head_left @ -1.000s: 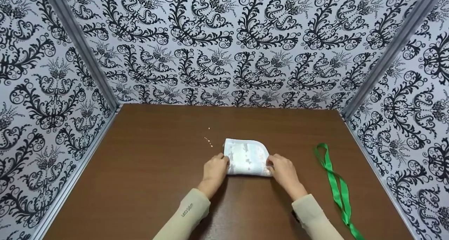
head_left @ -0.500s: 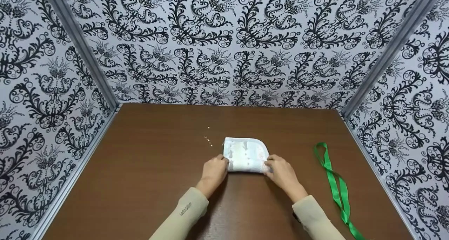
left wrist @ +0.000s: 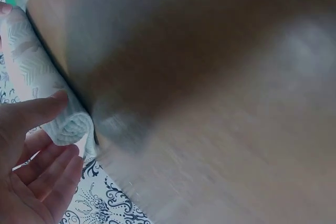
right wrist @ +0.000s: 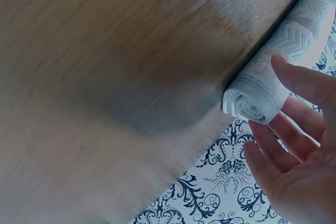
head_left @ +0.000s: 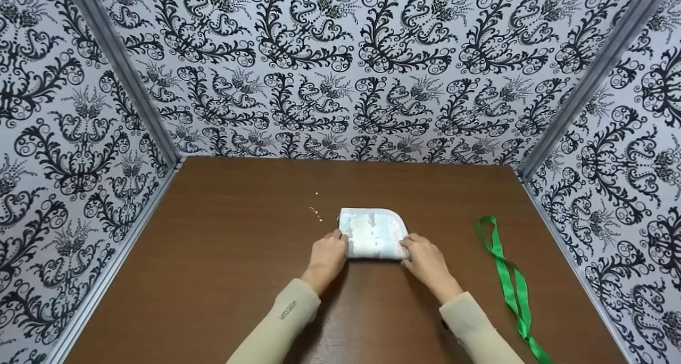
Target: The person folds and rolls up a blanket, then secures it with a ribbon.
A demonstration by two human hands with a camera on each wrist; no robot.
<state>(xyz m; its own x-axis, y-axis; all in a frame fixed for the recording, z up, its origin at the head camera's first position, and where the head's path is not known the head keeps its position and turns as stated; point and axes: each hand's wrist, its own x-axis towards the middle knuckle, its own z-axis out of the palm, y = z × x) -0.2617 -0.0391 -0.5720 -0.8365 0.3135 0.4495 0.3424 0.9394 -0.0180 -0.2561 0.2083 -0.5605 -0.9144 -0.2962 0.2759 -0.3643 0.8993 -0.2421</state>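
A pale, softly patterned cloth (head_left: 372,230) lies at the middle of the brown table, its near side rolled up and its far side flat with a rounded right corner. My left hand (head_left: 326,255) holds the roll's left end. In the left wrist view the thumb presses on top of the rolled cloth (left wrist: 67,121), whose spiral end shows, and the fingers curve around the other side. At the right end, my right hand (head_left: 429,262) holds the roll likewise; the right wrist view shows the thumb over the rolled cloth (right wrist: 265,77) and fingers at its far side.
A green ribbon (head_left: 509,284) lies loosely twisted on the table (head_left: 213,279) to the right. Small bright specks (head_left: 316,213) show left of the cloth. Black-and-white patterned walls (head_left: 340,103) with grey frame posts (head_left: 125,76) enclose the back and sides.
The cloth's near edge has moved slightly away from me as both hands roll it forward, and its visible area has become a little shorter. The ribbon has stayed put.
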